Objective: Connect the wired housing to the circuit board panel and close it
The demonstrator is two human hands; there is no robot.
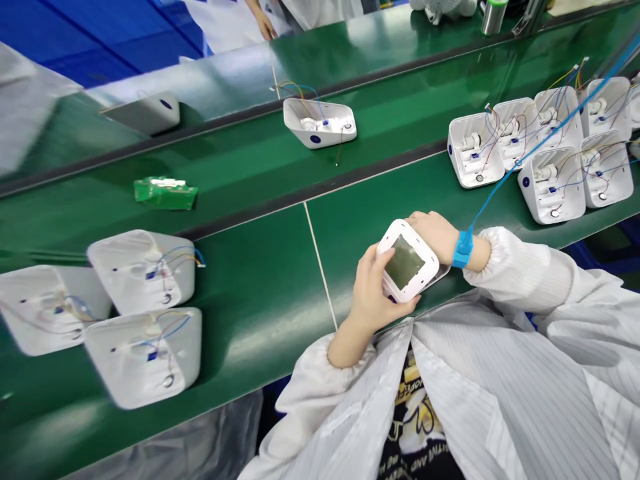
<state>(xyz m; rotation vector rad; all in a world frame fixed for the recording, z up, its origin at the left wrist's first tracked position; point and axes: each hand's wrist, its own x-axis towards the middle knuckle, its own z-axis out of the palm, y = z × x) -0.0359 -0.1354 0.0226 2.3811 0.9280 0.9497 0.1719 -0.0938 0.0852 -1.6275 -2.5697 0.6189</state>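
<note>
Both left hand (371,288) and right hand (436,235) curl around white housing (407,262).

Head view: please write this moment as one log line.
left hand: grips white screened unit; right hand: touches same unit; wired housing: on green surface

A factory assembly line — long green counter (260,287), rows of open white housings (475,157) with loose wires, a green circuit board (165,193) at left, and a blue wrist strap (463,249) on a cord.
</note>
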